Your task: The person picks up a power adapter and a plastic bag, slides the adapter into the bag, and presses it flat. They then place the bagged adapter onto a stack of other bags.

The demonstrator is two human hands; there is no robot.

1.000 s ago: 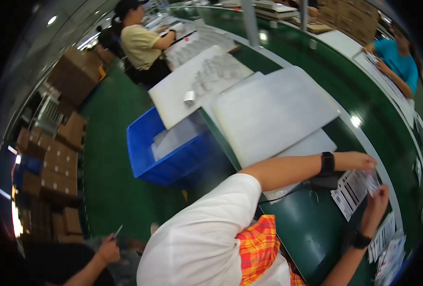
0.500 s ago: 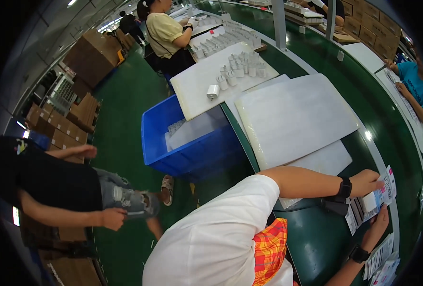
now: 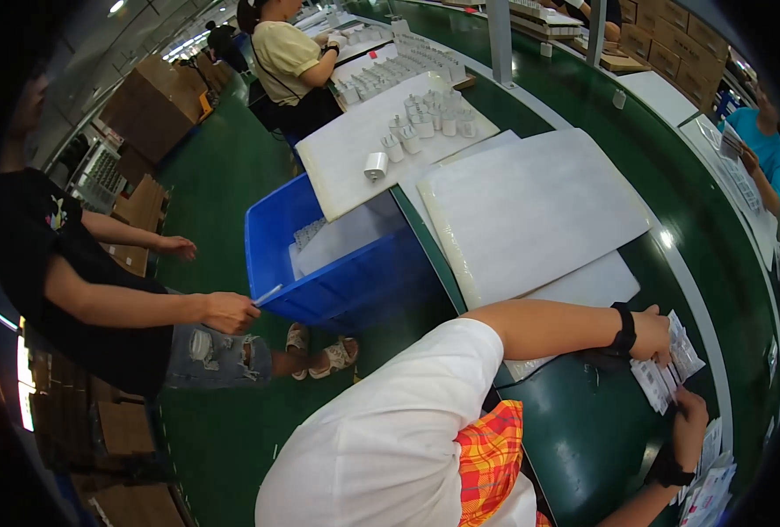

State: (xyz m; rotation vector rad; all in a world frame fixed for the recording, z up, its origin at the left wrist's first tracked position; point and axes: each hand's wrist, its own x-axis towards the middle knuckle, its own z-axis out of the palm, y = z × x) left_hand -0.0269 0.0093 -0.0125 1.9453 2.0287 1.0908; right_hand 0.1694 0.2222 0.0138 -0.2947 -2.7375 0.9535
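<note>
At the right, my left hand is closed on a printed white packet, with its fingers pressed over the top. A pale, shiny part of the packet sticks out beyond that hand. My right hand pinches the packet's lower right edge with bent fingers. Whether anything lies inside the packet is hidden by my fingers. Near my right wrist is a pile of similar flat printed packets on the green work surface.
White boards lie stacked ahead. Several white chargers stand on another board beyond. A blue bin sits left of the bench. A person in black stands at the left with a thin pale object in one hand. Co-workers sit further along.
The packet has turned between my hands, and the white block on it is no longer visible. The person in black has come more upright and nearer the bin.
</note>
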